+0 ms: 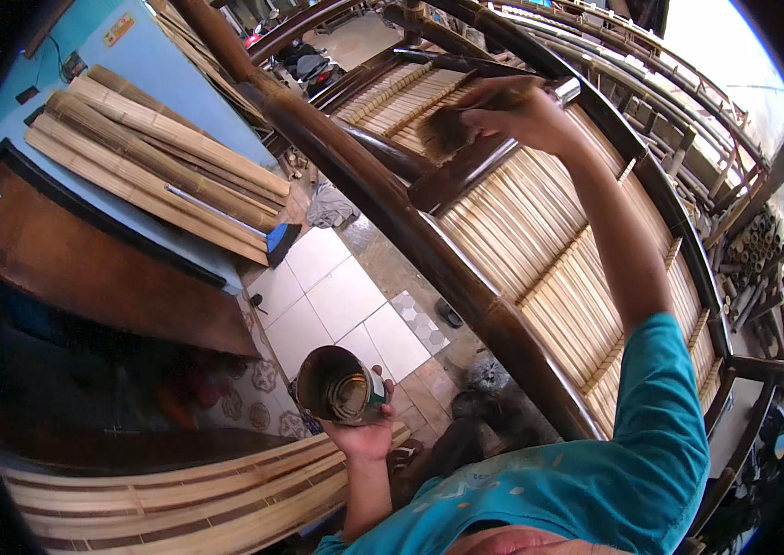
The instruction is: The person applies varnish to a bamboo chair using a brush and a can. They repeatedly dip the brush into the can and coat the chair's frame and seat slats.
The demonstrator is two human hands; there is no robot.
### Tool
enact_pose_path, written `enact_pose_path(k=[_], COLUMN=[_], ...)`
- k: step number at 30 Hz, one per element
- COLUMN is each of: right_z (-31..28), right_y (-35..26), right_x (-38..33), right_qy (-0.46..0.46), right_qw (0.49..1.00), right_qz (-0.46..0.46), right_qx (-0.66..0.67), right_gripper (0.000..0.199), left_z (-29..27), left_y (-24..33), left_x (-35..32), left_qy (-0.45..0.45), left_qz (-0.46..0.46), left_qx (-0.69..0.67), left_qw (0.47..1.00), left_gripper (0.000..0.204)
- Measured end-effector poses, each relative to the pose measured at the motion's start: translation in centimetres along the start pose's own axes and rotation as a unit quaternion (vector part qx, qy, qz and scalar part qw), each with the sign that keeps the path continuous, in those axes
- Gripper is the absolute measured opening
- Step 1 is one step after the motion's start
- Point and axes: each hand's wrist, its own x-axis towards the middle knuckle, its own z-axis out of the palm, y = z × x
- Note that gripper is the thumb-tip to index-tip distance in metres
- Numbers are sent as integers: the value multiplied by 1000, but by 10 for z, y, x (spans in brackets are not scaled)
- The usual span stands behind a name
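Observation:
My left hand is closed around the lower side of an open tin can, with a shallow layer of liquid at its bottom. Up at the far right, my right hand grips a wide brush; its dark bristles point down and to the left. The brush is over a glossy dark-brown bamboo frame, close to a short dark crosspiece; I cannot tell whether the bristles touch it. Pale bamboo slats, tied across with woven bands, fill the frame.
Split bamboo panels lean on the blue wall at left, beside a blue-headed broom. More bamboo strips lie at lower left. White tiles cover part of the floor. Bamboo poles are stacked at right; a motorbike stands far back.

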Motion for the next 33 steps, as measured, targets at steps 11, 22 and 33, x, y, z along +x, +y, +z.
enact_pose_path(k=[11, 22, 33], right_z=[89, 129, -33], right_y=[49, 68, 14], right_x=[219, 269, 129], right_qy=[-214, -235, -23], right_qw=[964, 930, 833], right_qz=[85, 136, 404], right_qx=[-135, -247, -378], right_gripper=[24, 26, 35], left_z=[-19, -38, -85], left_y=[98, 180, 197], left_x=[52, 74, 116], left_qy=[-16, -31, -50], left_qz=[37, 96, 129], left_qx=[-19, -40, -78], left_qw=[999, 994, 987], left_gripper=[76, 79, 74])
